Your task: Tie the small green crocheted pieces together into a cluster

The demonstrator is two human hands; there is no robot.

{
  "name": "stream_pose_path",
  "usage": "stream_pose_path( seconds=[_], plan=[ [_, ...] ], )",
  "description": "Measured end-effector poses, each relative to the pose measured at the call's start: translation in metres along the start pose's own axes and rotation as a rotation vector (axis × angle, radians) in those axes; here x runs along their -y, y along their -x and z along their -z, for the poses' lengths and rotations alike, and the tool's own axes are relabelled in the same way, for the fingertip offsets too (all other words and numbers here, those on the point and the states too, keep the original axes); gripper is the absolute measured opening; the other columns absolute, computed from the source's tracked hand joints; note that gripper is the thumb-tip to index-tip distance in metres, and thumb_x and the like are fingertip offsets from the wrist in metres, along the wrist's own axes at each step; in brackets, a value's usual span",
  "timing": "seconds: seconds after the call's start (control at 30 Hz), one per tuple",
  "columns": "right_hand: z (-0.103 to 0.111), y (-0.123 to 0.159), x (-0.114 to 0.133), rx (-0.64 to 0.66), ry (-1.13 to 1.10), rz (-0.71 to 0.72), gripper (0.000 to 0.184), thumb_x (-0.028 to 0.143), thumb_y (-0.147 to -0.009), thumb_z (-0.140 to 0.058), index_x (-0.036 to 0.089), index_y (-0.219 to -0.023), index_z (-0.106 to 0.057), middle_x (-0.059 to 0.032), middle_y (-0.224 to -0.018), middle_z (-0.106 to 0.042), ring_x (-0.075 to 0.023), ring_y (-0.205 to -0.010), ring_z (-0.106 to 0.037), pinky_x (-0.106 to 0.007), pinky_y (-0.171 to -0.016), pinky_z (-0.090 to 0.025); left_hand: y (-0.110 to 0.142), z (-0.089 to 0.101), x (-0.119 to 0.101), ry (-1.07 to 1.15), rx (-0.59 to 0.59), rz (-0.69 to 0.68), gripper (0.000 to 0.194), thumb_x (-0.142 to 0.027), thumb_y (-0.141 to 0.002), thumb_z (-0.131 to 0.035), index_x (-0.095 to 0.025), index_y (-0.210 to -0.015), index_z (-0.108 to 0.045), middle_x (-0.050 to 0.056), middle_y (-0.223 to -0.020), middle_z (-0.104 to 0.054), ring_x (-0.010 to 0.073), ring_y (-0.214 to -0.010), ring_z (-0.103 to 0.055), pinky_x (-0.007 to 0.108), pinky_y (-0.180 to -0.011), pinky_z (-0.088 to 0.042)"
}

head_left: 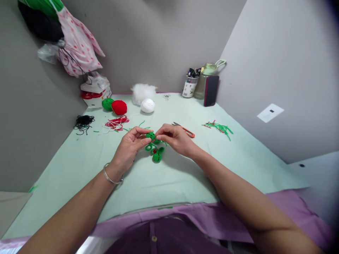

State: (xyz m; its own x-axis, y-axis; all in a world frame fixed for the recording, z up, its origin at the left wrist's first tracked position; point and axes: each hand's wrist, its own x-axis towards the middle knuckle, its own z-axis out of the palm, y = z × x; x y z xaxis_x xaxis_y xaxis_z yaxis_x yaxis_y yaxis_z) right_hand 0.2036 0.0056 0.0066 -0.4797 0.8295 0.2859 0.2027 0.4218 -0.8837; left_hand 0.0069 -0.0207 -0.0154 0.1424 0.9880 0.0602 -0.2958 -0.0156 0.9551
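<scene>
Between thumb and fingers, my left hand (pixel 131 144) pinches a small green crocheted piece (pixel 150 136). My right hand (pixel 174 138) meets it from the other side, thumb and forefinger pressed together at its edge; what lies in that pinch is too small to make out. Below the hands hang or lie more green crocheted parts (pixel 156 156), with a round ball, a ring, leaf-like shapes and a bit of red. Just beyond my right hand are orange-handled scissors (pixel 189 133), partly hidden by it.
Behind the hands sit green yarn (pixel 108 104), red yarn (pixel 119 107), white yarn (pixel 147 106) and white stuffing (pixel 143 92). Black strands (pixel 83 122) and red strands (pixel 118 122) lie left, green scraps (pixel 224 127) right. A phone (pixel 211 91), bottle (pixel 200 86) and pen cup (pixel 189 87) stand at the back.
</scene>
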Motion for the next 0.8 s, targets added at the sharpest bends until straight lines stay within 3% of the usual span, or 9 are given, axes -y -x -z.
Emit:
stream_pose_path(
  seconds=[0.3,0.63,0.8],
  plan=[
    [-0.004,0.000,-0.002,-0.018,-0.030,-0.015,0.014,0.028,-0.089,-0.064,0.016,-0.083,-0.069,-0.0017,-0.081,-0.062,-0.0130,-0.071,-0.053,-0.027,-0.066,-0.042,0.003,-0.001,0.001,-0.063,-0.005,-0.070,0.023,-0.019,-0.073,-0.083,-0.019,-0.092,-0.069,0.003,-0.101,-0.071,0.0136,-0.088,-0.064,0.026,-0.079,-0.050],
    [0.013,0.000,0.002,0.105,0.061,0.037,0.015,0.021,-0.091,-0.061,0.017,-0.088,-0.075,-0.0014,-0.080,-0.060,-0.0119,-0.071,-0.053,-0.026,-0.065,-0.040,0.002,0.000,0.001,-0.110,-0.007,-0.082,0.023,-0.019,-0.073,-0.084,-0.019,-0.093,-0.071,0.002,-0.099,-0.071,0.0147,-0.091,-0.064,0.028,-0.083,-0.050],
    [0.010,-0.001,-0.001,0.098,-0.007,-0.001,0.015,0.026,-0.089,-0.064,0.014,-0.085,-0.072,-0.0021,-0.079,-0.063,-0.0119,-0.070,-0.053,-0.026,-0.064,-0.040,0.002,0.001,0.004,-0.113,0.000,-0.076,0.024,-0.020,-0.073,-0.084,-0.018,-0.093,-0.071,0.003,-0.100,-0.071,0.0152,-0.092,-0.064,0.028,-0.083,-0.049]
  ],
)
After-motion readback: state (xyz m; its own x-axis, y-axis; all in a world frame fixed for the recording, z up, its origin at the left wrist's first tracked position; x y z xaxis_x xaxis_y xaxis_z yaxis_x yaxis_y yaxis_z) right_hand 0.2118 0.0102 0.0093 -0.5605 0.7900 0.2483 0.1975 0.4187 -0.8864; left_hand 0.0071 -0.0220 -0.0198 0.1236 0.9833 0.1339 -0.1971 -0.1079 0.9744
